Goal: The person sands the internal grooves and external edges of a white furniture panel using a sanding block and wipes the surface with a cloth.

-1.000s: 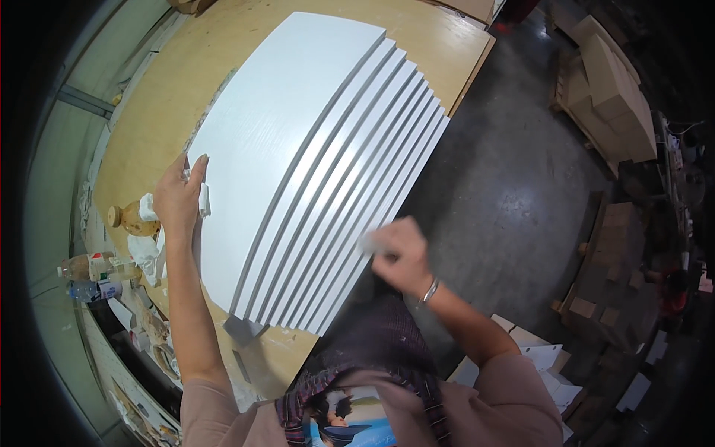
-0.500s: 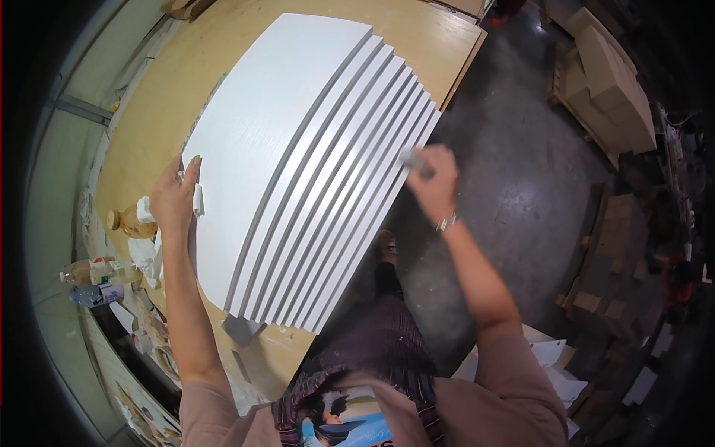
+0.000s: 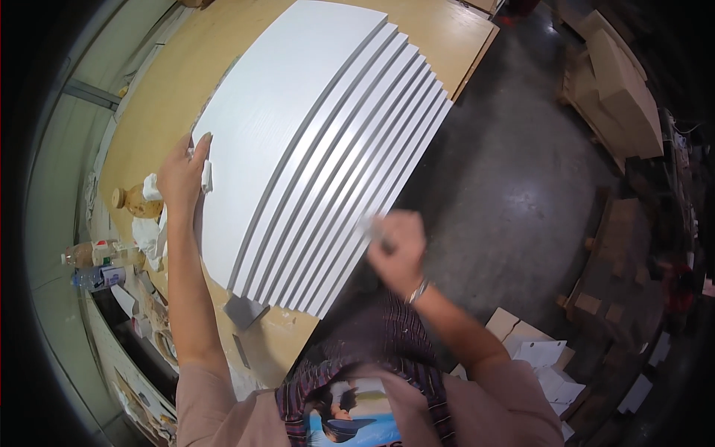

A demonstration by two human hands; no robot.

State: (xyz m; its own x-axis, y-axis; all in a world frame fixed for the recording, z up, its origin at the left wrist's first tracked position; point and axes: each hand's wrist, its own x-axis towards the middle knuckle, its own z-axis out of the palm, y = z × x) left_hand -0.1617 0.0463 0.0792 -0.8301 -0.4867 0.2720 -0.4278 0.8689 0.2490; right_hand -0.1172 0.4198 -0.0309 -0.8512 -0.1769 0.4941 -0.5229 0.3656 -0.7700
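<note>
A stack of several white panels (image 3: 253, 97), staggered like steps along their curved edges, lies on the wooden table. My left hand (image 3: 182, 175) is closed at the top panel's left edge, thumb along the rim. A crumpled white cloth or paper (image 3: 207, 177) shows beside its palm. My right hand (image 3: 402, 249), blurred by motion, is closed round a small greyish-white pad (image 3: 375, 231). That pad is at the lowest panels' right edge; whether it touches them I cannot tell.
A yellowish bottle (image 3: 134, 200) and white rags (image 3: 149, 238) sit left of the stack. A grey block (image 3: 244, 311) is under its near corner. Cardboard boxes (image 3: 622, 89) stand on a pallet at right. White pieces (image 3: 547, 361) lie in a carton at lower right.
My right hand has moved toward me and to the left along the panels' edges with the pad. My left hand keeps its place at the panel edge. The whole view has shifted slightly.
</note>
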